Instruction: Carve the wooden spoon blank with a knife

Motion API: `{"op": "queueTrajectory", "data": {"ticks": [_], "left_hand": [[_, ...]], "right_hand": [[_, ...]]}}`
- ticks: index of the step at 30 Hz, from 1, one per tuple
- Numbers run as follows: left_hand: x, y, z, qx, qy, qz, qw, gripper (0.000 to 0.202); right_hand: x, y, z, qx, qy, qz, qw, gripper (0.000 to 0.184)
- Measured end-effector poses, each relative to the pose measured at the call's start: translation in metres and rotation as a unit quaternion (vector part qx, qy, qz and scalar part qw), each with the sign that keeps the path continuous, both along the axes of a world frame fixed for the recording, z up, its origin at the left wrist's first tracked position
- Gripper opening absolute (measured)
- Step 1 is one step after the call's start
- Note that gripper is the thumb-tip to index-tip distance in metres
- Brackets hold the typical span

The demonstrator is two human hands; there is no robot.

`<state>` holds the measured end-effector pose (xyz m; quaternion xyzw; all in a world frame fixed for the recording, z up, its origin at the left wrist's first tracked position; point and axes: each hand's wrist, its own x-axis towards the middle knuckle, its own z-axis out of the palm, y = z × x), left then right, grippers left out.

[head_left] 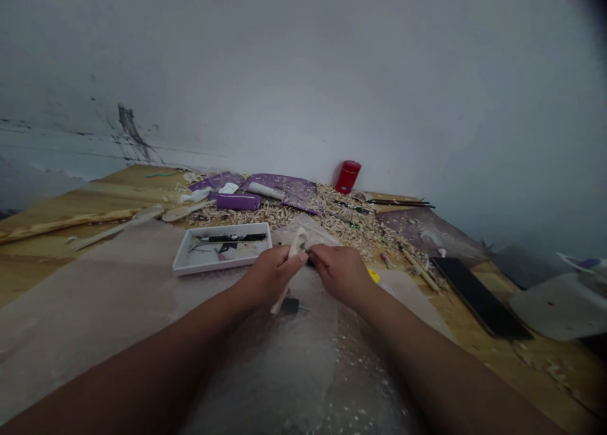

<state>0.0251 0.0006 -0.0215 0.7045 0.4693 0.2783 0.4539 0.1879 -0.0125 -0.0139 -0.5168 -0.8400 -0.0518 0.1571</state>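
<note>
My left hand point(271, 272) is wrapped round a pale wooden spoon point(298, 239), its bowl turned up beyond my thumb and its handle end showing below the hand. Close against the bowl, my right hand point(342, 272) is closed on a small dark tool, mostly hidden by the fingers; its kind cannot be made out. A small black block with a thin metal shank point(290, 305) lies beneath on the plastic sheet point(279, 365). Left of my hands stands a white tray point(183, 272) with a black pen-like tool point(237, 238) and small scraps inside.
Wood shavings point(351, 226) are heaped behind my hands. Against the wall stands a red canister point(348, 177). Purple wrapping point(279, 187) and a purple box point(238, 202) lie at the back. More wooden spoons point(187, 211) lie left; a black phone-like slab point(478, 296) lies right.
</note>
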Motion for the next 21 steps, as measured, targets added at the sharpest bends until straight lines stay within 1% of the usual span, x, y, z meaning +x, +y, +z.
{"op": "queueTrajectory", "data": {"ticks": [3,7,12,16,21], "left_hand": [[0.0001,0.0001,0.0,0.005,-0.005,-0.004,1.0,0.032],[0.0005,0.0003,-0.0001,0.006,0.005,-0.001,1.0,0.033],[0.0002,0.0002,-0.0001,0.018,0.003,-0.001,1.0,0.033],[0.0,0.0004,0.0005,0.011,0.007,-0.006,1.0,0.032],[0.0003,-0.0001,0.0024,0.021,0.025,-0.009,0.999,0.034]], "right_hand": [[0.0003,0.0001,-0.0011,0.005,-0.007,0.02,1.0,0.022],[0.0016,0.0007,-0.001,0.004,-0.008,-0.014,1.0,0.019],[0.0009,-0.0005,-0.0007,0.001,-0.006,0.022,1.0,0.022],[0.0015,0.001,-0.0013,-0.002,-0.005,-0.006,1.0,0.019],[-0.0023,-0.0033,0.0002,0.009,-0.001,0.022,1.0,0.023]]}}
